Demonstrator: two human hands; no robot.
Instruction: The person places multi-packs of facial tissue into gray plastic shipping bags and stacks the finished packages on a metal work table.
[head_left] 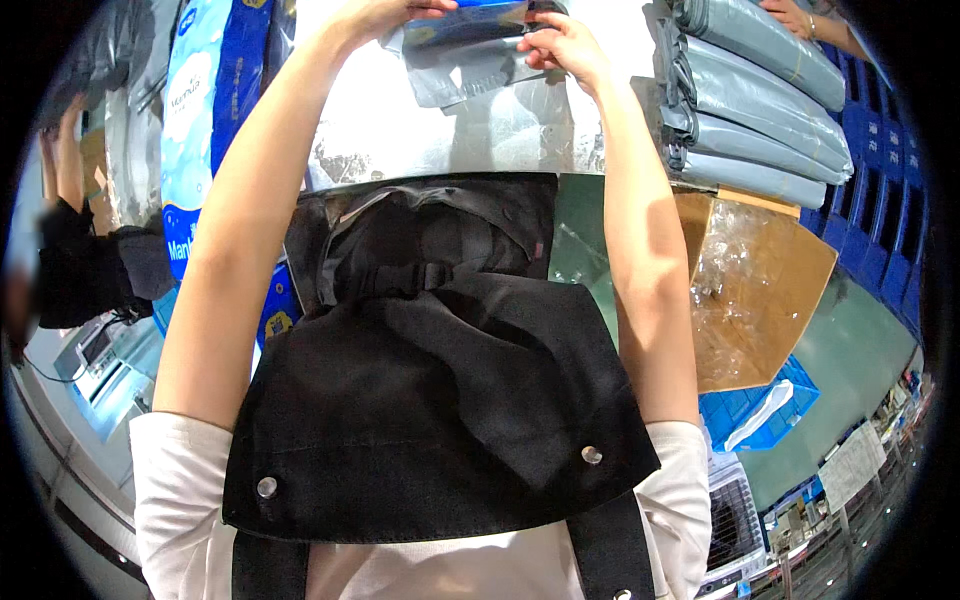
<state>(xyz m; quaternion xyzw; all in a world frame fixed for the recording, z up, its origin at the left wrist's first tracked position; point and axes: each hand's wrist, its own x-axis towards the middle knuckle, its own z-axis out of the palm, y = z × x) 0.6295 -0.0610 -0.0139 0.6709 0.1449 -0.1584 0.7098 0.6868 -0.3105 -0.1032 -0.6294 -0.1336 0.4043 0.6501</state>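
At the top edge of the picture a grey plastic mailing bag (455,75) spreads between my hands over the white table top (370,130). My left hand (385,12) has its fingers closed at the bag's upper left edge, partly cut off by the frame. With fingers bent in a pinch, my right hand (568,48) grips the bag's right side. A bright blue piece (490,4) shows at the bag's upper end between the hands; most of it lies out of view. A small dark thing (546,8) is just above my right fingers, too small to name.
Grey folded bag stacks (760,85) lie at the right, with a co-worker's hand (793,18) behind them. Below stand a cardboard box (765,290) and a blue crate (715,415). Blue-and-white packs (190,120) stand left, near another person (75,260).
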